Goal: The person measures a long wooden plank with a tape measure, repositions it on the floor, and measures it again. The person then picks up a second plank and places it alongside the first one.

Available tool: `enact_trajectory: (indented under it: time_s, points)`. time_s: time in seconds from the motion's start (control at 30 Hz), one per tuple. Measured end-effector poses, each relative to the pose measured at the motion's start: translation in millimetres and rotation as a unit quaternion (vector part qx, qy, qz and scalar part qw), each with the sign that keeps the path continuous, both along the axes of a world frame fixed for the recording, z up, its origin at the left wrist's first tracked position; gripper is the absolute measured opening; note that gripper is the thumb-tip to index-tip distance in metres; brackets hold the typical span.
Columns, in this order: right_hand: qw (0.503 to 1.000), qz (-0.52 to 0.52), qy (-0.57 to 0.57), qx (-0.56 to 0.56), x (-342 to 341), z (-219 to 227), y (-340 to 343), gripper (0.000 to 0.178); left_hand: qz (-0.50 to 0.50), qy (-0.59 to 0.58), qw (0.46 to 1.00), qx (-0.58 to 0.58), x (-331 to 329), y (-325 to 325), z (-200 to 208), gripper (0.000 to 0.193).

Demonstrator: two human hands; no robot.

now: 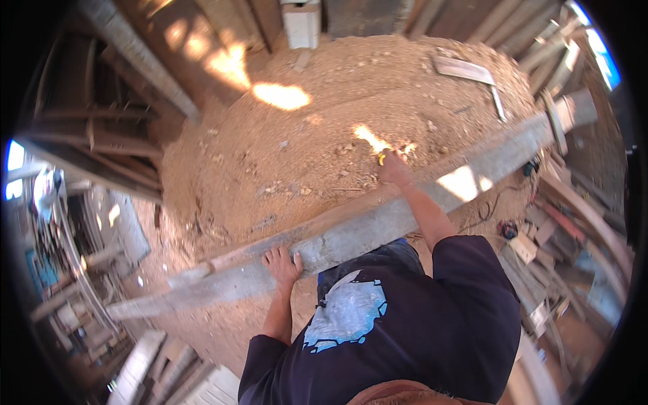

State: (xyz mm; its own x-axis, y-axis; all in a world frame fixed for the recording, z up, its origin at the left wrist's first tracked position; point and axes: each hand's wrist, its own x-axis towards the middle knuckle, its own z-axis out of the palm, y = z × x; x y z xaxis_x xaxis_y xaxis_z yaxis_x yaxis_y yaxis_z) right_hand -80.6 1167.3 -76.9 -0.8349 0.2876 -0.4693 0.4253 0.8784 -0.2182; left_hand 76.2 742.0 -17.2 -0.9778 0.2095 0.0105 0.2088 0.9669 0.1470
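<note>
A long, weathered grey wooden beam (364, 236) lies slantwise in front of me, from lower left to upper right. My left hand (282, 265) rests on its top, fingers spread flat on the wood. My right arm reaches across the beam, and my right hand (396, 170) is on its far side, low over the sawdust-strewn ground. Its fingers are closed round a small yellow object (382, 160), mostly hidden by the hand; its kind cannot be made out. Sunlight falls right beside that hand.
Sawdust and wood chips (270, 155) cover the ground beyond the beam. A flat wooden offcut (464, 69) lies at the far right. Boards lean at the upper left, and lumber (574, 202) is piled on the right. A white box (301, 25) stands at the back.
</note>
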Motion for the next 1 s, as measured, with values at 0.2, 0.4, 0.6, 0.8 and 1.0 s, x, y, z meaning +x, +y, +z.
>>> enact_trajectory:
  time_s: [0.2,0.4,0.6,0.8,1.0]
  points:
    - [0.96,0.066,-0.271,0.025,-21,-128,49,0.045,0.067,-0.046,0.996,0.045,10,-14,-23,0.047]
    - [0.972,0.061,-0.226,-0.011,-17,-159,24,0.084,0.098,-0.118,0.988,0.03,-5,-18,19,0.045]
    - [0.978,0.01,-0.176,0.114,-9,-207,30,0.089,0.092,-0.112,0.989,0.031,-11,-10,21,0.043]
    - [0.973,0.0,-0.17,-0.155,-36,-226,44,0.065,0.091,-0.104,0.989,0.052,-10,-14,25,0.042]
    - [0.868,-0.072,-0.195,-0.45,-44,-124,-40,0.042,0.088,-0.054,0.992,0.079,3,-22,28,0.04]
